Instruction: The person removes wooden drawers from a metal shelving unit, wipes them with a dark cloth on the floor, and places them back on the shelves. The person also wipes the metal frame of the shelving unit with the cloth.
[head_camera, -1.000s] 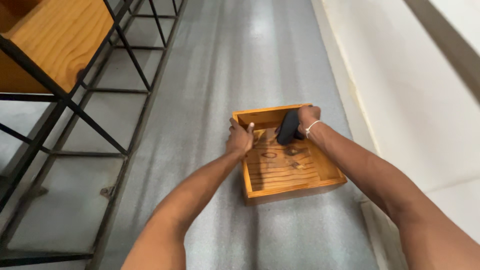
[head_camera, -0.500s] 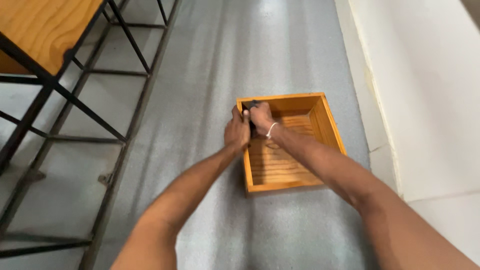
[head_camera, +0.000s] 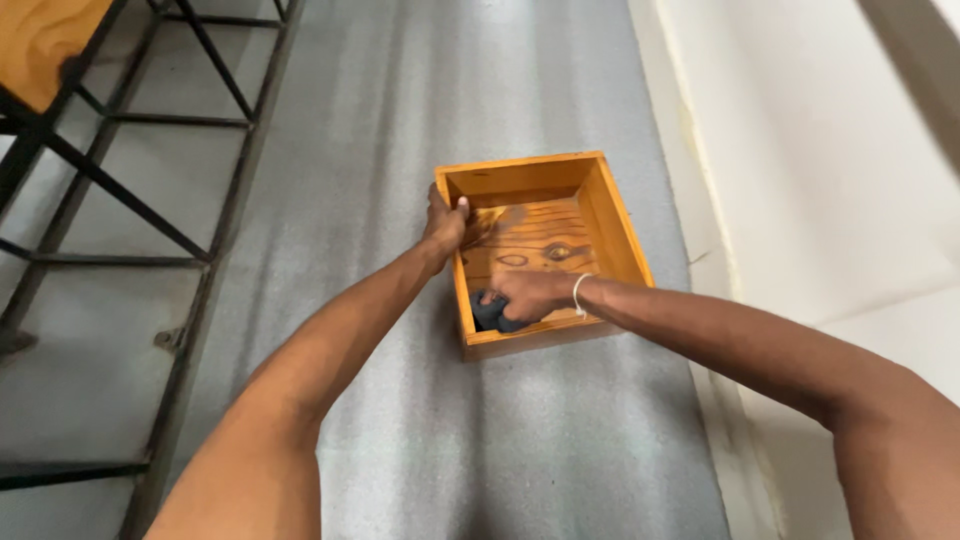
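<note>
An open wooden box (head_camera: 612, 214) with an orange stain rests on the grey floor. My left hand (head_camera: 444, 223) grips its left wall near the far corner, thumb inside. My right hand (head_camera: 528, 295) is inside the box at the near left corner, closed on a dark cloth (head_camera: 487, 313) pressed against the box bottom. A pale band circles my right wrist.
A black metal frame (head_camera: 130, 190) with a wooden panel (head_camera: 40, 35) on it stands on the left. A white wall (head_camera: 800, 150) runs along the right, close to the box. Grey floor (head_camera: 480, 430) stretches ahead and toward me.
My right hand has drawn the cloth from the far left corner of the box to the near left corner. My left hand stays on the left wall. The view shifted slightly.
</note>
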